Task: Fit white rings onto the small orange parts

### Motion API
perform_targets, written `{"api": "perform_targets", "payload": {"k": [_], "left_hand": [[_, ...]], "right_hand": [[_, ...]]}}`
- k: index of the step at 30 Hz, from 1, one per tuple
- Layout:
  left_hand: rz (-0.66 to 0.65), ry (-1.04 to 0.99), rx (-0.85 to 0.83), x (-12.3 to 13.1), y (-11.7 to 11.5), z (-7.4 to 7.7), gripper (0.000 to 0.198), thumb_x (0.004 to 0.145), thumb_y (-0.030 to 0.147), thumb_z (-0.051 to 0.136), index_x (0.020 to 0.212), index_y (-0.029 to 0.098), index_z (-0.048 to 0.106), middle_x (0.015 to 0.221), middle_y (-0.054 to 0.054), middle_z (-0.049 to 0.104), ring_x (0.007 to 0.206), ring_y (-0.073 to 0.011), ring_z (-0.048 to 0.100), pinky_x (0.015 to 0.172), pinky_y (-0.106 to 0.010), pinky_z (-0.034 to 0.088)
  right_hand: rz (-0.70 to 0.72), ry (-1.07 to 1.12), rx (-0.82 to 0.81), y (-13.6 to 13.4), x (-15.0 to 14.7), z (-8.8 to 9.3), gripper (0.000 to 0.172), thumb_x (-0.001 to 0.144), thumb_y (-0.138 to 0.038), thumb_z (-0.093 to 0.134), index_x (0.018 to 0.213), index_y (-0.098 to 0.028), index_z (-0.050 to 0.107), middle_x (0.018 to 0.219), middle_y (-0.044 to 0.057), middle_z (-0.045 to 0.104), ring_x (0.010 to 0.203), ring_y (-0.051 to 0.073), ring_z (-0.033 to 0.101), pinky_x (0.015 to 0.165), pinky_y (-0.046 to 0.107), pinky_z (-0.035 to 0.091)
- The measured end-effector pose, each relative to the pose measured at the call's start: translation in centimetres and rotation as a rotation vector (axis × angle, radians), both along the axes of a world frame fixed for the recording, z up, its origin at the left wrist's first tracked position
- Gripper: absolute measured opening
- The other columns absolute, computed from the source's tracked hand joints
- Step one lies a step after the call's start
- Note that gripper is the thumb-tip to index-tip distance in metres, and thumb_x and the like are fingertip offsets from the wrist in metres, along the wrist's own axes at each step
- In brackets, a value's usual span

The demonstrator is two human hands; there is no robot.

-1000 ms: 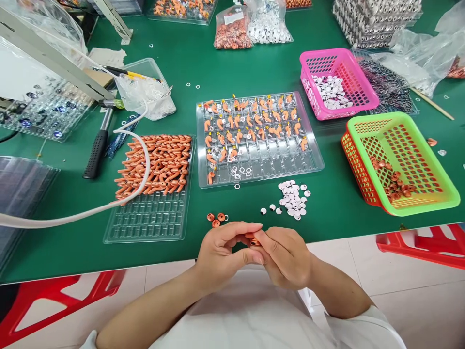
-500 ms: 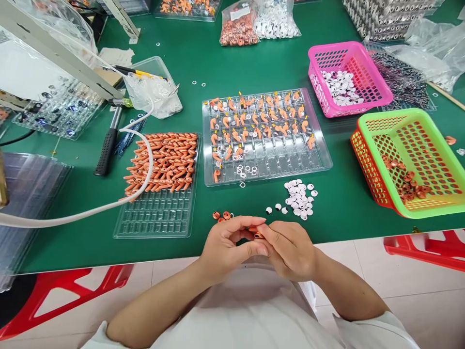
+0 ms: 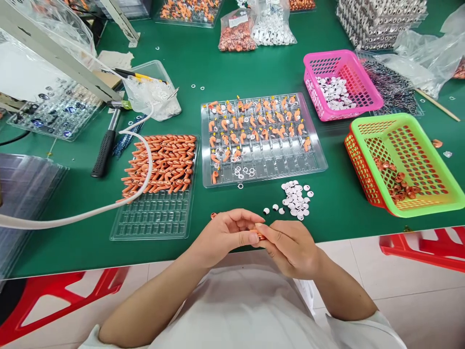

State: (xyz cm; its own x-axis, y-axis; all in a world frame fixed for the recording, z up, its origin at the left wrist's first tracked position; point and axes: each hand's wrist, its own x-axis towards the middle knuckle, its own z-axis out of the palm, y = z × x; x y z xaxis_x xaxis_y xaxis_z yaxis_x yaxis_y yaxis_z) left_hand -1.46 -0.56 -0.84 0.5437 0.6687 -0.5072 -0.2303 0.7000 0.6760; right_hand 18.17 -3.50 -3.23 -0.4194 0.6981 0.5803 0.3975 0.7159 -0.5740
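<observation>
Close to the table's front edge, my left hand (image 3: 227, 236) and my right hand (image 3: 290, 247) meet around a small copper-coloured part (image 3: 259, 234). Both hands pinch it, and fingers cover most of it, so its full shape is hidden. Just past my left hand a copper-coloured cap (image 3: 213, 215) shows in part. White round discs (image 3: 298, 199) with dark marks lie in a loose pile beyond my right hand. Farther back, a clear tray (image 3: 269, 167) holds curved orange pieces with yellow tips and several thin white rings.
Left stands another clear tray (image 3: 152, 225) stacked with copper tubes, crossed by a white hose (image 3: 72, 217). A hammer (image 3: 105, 148) lies beside it. On the right are a pink basket (image 3: 343, 115) of discs and a green basket (image 3: 425, 213) of copper parts.
My left hand has shifted slightly left and up, now covering most of the loose copper caps. The fingers have closed further around the part. The view has shifted a little.
</observation>
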Motion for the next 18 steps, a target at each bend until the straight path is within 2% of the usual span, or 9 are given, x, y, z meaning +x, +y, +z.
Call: {"api": "perform_targets", "payload": {"k": [8, 14, 18], "left_hand": [[-0.007, -0.006, -0.084, 0.1, -0.4, -0.7, 0.029, 0.068, 0.019, 0.088, 0.093, 0.013, 0.074, 0.079, -0.004, 0.076, 0.068, -0.0124, 0.069, 0.068, -0.024, 0.056], [0.079, -0.025, -0.135, 0.8, -0.9, -0.8, 0.032, 0.061, 0.024, 0.091, 0.087, 0.013, 0.076, 0.070, -0.002, 0.071, 0.059, -0.0097, 0.061, 0.058, -0.021, 0.050], [0.091, -0.084, -0.163, 1.1, -1.2, -0.6, 0.033, 0.061, 0.025, 0.091, 0.087, 0.013, 0.076, 0.068, -0.003, 0.072, 0.058, -0.0104, 0.062, 0.056, -0.020, 0.048]], "right_hand": [[0.034, -0.052, -0.029, -0.1, 0.3, 0.4, 0.030, 0.098, -0.014, 0.050, 0.128, -0.013, 0.052, 0.070, 0.000, 0.058, 0.056, 0.012, 0.049, 0.048, 0.023, 0.039], [0.026, -0.022, -0.072, -0.1, 0.2, 0.6, 0.022, 0.095, -0.013, 0.055, 0.117, -0.013, 0.057, 0.069, -0.001, 0.056, 0.055, 0.010, 0.050, 0.047, 0.023, 0.038], [-0.010, 0.010, -0.091, -0.2, -0.2, 0.7, 0.021, 0.092, -0.014, 0.057, 0.113, -0.017, 0.059, 0.065, -0.004, 0.056, 0.052, 0.009, 0.048, 0.046, 0.022, 0.038]]}}
